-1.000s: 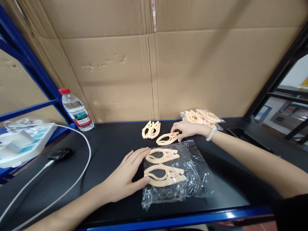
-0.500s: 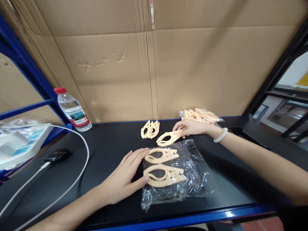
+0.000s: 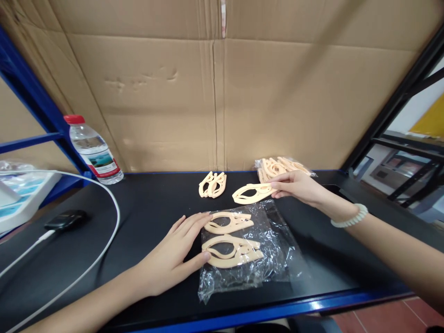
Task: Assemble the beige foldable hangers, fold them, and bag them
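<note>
My left hand lies flat on the black shelf top, its fingertips touching two peach plastic folding hangers that rest on a clear plastic bag. My right hand, with a white bead bracelet on the wrist, pinches one end of a third peach hanger and holds it just above the bag's far edge. Another folded hanger lies further back on the shelf.
A bagged bundle of hangers sits at the back by the cardboard wall. A water bottle stands at the left rear. A white cable and a small black device lie at the left. A dark phone is at the right.
My right hand took hold of the third hanger, lifted it off the shelf and drew it right. My left hand stayed on the bagged hangers.
</note>
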`<state>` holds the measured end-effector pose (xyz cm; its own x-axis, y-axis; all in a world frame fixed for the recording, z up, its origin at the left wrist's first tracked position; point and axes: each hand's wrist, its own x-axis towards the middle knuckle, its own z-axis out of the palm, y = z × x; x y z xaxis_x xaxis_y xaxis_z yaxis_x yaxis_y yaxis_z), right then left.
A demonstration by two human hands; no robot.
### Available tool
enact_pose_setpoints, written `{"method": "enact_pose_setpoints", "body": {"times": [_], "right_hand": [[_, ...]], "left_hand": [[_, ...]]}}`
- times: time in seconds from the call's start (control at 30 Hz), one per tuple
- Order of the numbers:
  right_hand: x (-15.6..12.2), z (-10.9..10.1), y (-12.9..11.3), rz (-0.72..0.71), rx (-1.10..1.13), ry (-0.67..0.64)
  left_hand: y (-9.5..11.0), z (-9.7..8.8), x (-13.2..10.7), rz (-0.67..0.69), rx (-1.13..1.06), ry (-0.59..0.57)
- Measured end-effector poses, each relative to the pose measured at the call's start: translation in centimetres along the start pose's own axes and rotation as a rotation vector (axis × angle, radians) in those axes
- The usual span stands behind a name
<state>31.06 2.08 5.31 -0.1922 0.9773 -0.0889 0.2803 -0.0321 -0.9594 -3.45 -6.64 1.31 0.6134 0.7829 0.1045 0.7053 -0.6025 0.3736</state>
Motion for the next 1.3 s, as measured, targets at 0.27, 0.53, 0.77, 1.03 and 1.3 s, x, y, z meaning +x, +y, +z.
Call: {"method": "enact_pose_setpoints", "body": {"times": [0.27,0.53,0.77,1.03,1.3], "right_hand": [[-3.4,0.1,0.8,-0.062,0.080,0.121],[-2.4,1.8,1.7,-0.136,0.116,0.116],[-2.8,2.1,1.0,-0.134,0.130,0.105],[-7.9,-2.3,1.5,0.070,0.079,0.255],[-9.0,-2.9,1.9,0.218,0.003,0.132]], "left_hand": [[-0.5,0.5,0.0,0.009,0.027,0.002],[-0.5,0.5,0.0,0.008,0.046,0.008],[-0.8,0.5,-0.1,0.029,0.045,0.016],[-0.9,0.4,-0.2,0.049,0.066,0.031],[-1.2,0.2,-0.3,0.035,0.119,0.036]]}}
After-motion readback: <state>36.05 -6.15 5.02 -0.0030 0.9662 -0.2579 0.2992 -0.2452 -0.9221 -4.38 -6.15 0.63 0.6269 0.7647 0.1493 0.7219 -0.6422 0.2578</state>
